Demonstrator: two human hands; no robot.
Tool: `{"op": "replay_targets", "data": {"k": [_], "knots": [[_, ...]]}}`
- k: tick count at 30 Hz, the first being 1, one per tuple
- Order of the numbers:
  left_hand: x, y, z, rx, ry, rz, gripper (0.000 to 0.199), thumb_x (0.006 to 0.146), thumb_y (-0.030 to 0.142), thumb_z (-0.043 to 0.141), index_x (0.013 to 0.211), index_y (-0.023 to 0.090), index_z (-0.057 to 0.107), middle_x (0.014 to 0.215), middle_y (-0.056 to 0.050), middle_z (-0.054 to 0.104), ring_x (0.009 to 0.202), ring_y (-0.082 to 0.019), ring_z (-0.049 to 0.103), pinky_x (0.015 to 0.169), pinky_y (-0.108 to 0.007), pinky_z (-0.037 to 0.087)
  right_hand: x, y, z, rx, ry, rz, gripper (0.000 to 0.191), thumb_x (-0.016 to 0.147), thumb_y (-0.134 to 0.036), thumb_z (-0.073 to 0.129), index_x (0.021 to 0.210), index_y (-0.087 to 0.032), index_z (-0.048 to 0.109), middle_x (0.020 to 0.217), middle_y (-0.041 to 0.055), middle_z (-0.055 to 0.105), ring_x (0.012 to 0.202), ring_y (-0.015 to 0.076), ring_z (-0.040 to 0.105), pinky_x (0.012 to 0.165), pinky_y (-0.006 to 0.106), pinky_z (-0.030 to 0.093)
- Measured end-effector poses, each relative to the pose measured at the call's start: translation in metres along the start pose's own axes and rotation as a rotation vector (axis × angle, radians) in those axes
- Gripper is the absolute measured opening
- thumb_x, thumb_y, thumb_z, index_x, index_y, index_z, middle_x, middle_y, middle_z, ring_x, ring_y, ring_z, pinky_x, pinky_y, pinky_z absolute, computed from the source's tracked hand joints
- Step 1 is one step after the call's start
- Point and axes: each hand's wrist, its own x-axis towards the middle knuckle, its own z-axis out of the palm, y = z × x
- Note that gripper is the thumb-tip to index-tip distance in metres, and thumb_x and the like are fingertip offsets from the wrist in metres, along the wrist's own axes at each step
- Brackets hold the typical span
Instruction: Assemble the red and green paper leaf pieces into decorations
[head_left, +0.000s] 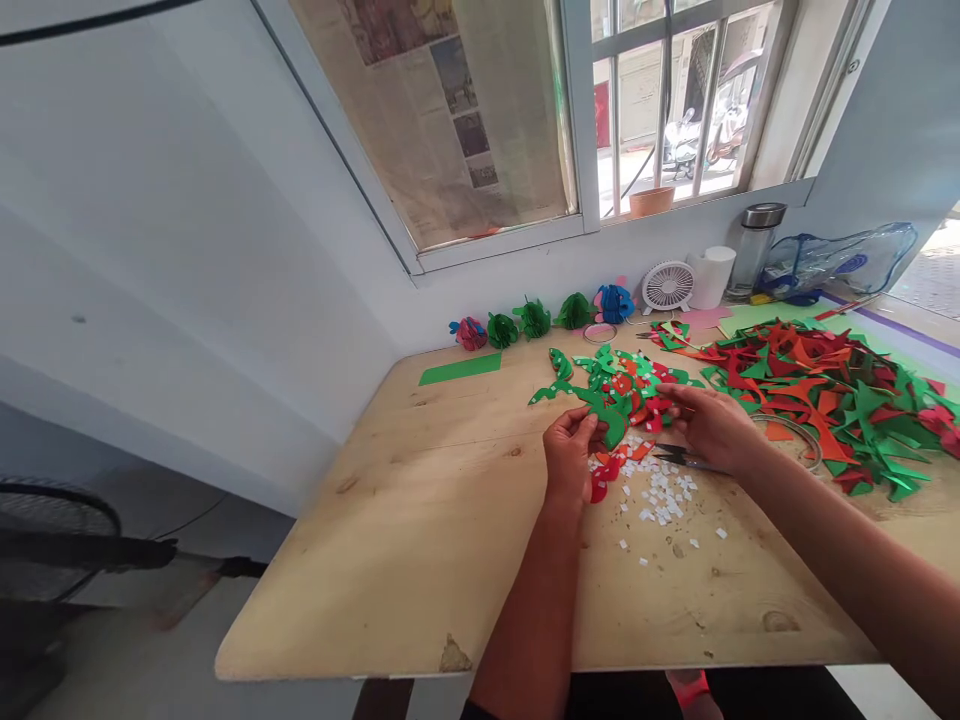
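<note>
My left hand [574, 450] is closed, thumb and fingers pinching a green paper cutout [615, 425] by its near edge. To its right, my right hand [709, 425] has its fingertips bent together at the edge of the cutout pile; what they pinch, if anything, is too small to tell. A dark-tipped tool like small scissors [671, 455] points left from beneath the right hand, its rear end hidden. Green, red and orange cutouts [622, 370] dotted with white squares lie beyond both hands. Small white squares [664, 500] are scattered in front, beside red cutouts [602, 482].
A heap of red and green paper scraps [817, 390] covers the table's right side. Along the wall stand folded paper ornaments [534, 318], a small white fan [667, 287], a white roll [712, 277] and a glass bottle [754, 250]. A green strip [461, 369] lies at the back left.
</note>
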Motion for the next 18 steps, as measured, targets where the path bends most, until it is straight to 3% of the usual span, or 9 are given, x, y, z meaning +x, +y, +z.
{"op": "replay_targets", "data": {"k": [3, 7, 14, 18], "knots": [[0.000, -0.001, 0.000, 0.008, -0.014, -0.022, 0.033, 0.053, 0.032, 0.075, 0.076, 0.013, 0.062, 0.057, -0.001, 0.063, 0.044, -0.010, 0.055, 0.042, -0.021, 0.043, 0.000, -0.001, -0.007, 0.116, -0.055, 0.064, 0.008, 0.071, -0.019, 0.062, 0.077, -0.018, 0.068, 0.071, 0.0038, 0.064, 0.047, 0.0084, 0.046, 0.040, 0.021, 0.045], [0.000, -0.003, -0.001, 0.046, -0.017, -0.012, 0.031, 0.054, 0.032, 0.075, 0.074, 0.012, 0.062, 0.056, -0.002, 0.063, 0.043, -0.010, 0.056, 0.042, -0.021, 0.044, -0.004, 0.002, -0.004, 0.123, -0.122, -0.004, 0.009, 0.071, -0.026, 0.065, 0.076, -0.020, 0.069, 0.078, 0.0032, 0.065, 0.050, 0.0087, 0.045, 0.047, 0.024, 0.046], [-0.002, 0.002, 0.001, 0.065, 0.054, 0.037, 0.023, 0.058, 0.026, 0.069, 0.074, 0.012, 0.062, 0.056, -0.002, 0.063, 0.044, -0.009, 0.054, 0.042, -0.020, 0.043, -0.021, 0.003, 0.014, -0.155, -0.198, -0.164, 0.027, 0.067, -0.042, 0.070, 0.079, -0.018, 0.072, 0.056, 0.0011, 0.056, 0.051, 0.0109, 0.045, 0.048, 0.025, 0.039], [-0.002, 0.005, 0.000, 0.065, 0.080, 0.049, 0.021, 0.059, 0.026, 0.068, 0.073, 0.012, 0.063, 0.056, -0.002, 0.062, 0.045, -0.010, 0.054, 0.042, -0.020, 0.042, -0.035, 0.010, 0.021, -0.334, -0.238, -0.227, 0.028, 0.072, -0.044, 0.067, 0.081, -0.018, 0.072, 0.053, 0.0000, 0.053, 0.051, 0.0103, 0.044, 0.048, 0.023, 0.035]]}}
